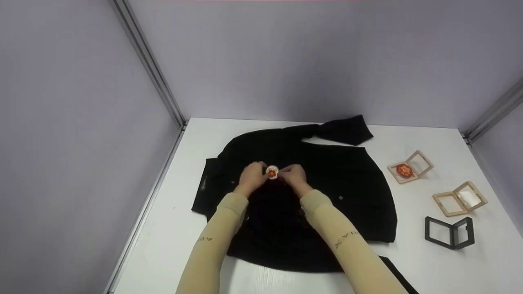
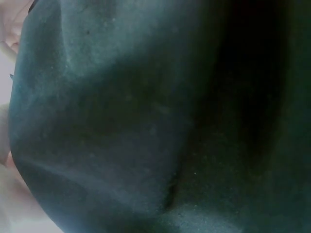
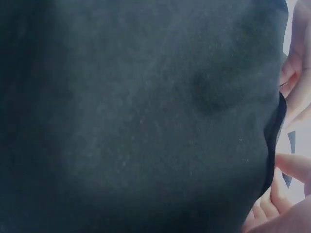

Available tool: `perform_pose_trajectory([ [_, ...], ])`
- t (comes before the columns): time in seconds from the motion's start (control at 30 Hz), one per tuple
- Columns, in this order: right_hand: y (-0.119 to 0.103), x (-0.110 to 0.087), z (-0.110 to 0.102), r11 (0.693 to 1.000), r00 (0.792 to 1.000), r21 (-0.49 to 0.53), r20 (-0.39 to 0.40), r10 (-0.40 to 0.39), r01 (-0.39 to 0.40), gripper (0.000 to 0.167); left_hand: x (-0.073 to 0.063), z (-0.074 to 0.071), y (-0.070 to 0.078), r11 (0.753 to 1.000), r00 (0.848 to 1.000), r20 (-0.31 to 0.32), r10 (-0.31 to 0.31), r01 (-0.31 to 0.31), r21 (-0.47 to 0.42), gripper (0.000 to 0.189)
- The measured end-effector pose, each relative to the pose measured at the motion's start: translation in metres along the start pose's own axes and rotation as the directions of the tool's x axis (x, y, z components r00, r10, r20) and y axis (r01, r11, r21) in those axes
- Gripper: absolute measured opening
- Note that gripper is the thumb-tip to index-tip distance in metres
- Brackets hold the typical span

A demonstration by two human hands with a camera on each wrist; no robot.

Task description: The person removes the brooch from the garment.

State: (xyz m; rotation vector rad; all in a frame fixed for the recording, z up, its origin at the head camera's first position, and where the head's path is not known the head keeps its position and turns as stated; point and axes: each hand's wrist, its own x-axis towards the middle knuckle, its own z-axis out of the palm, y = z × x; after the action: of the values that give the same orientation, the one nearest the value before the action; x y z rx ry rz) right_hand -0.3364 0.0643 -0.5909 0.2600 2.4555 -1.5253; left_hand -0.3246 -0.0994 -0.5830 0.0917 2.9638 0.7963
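Note:
A round white badge with an orange-red flower (image 1: 272,172) sits between my two hands, over the black garment (image 1: 343,175) spread on the table. My left hand (image 1: 251,176) pinches it from the left. From the other side, the fingertips of my right hand (image 1: 295,175) grip its right edge. Dark cloth (image 2: 107,126) fills most of the left wrist view, with parts of a hand at its left edge. In the right wrist view, fingers (image 3: 294,165) show beside the edge of the raised cloth (image 3: 160,116), which hides the badge there.
Three open hinged frames stand on the white table (image 1: 163,241) at right: a light wooden one (image 1: 423,163) with a red-orange round piece (image 1: 404,170), another wooden one (image 1: 449,212) and a black one (image 1: 451,239). Grey walls (image 1: 310,61) enclose the back and sides.

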Motion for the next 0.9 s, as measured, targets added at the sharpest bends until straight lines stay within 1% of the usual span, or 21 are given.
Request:
perform_pose_trajectory([
  [0.2,-0.001,-0.002,-0.003,0.996,1.0,0.093,0.023,0.003,-0.005,0.016,0.001,0.0,0.0,0.998,0.997,-0.071,0.0,-0.004,-0.056,0.016],
  [0.4,0.0,-0.005,-0.002,0.988,0.999,0.154,0.047,0.003,-0.011,0.015,0.0,0.003,-0.002,0.997,0.994,-0.106,-0.018,0.01,-0.074,0.014],
  [0.53,-0.001,-0.006,-0.003,0.981,0.998,0.195,0.054,0.01,-0.02,0.015,0.0,0.004,-0.001,0.997,0.992,-0.125,-0.01,-0.001,-0.083,0.013],
  [0.67,-0.002,-0.006,-0.005,0.973,0.999,0.228,0.052,0.01,-0.022,0.014,0.0,0.003,0.0,0.995,0.99,-0.139,0.005,-0.019,-0.096,0.013],
  [0.8,-0.004,-0.006,-0.008,0.969,0.999,0.246,0.042,0.007,-0.017,0.013,0.003,0.0,0.004,0.995,0.992,-0.128,0.0,-0.013,-0.101,0.013],
  [0.9,-0.006,-0.007,-0.011,0.971,1.0,0.239,0.027,0.004,-0.01,0.013,0.005,-0.002,0.007,0.996,0.993,-0.116,0.001,-0.012,-0.093,0.014],
])
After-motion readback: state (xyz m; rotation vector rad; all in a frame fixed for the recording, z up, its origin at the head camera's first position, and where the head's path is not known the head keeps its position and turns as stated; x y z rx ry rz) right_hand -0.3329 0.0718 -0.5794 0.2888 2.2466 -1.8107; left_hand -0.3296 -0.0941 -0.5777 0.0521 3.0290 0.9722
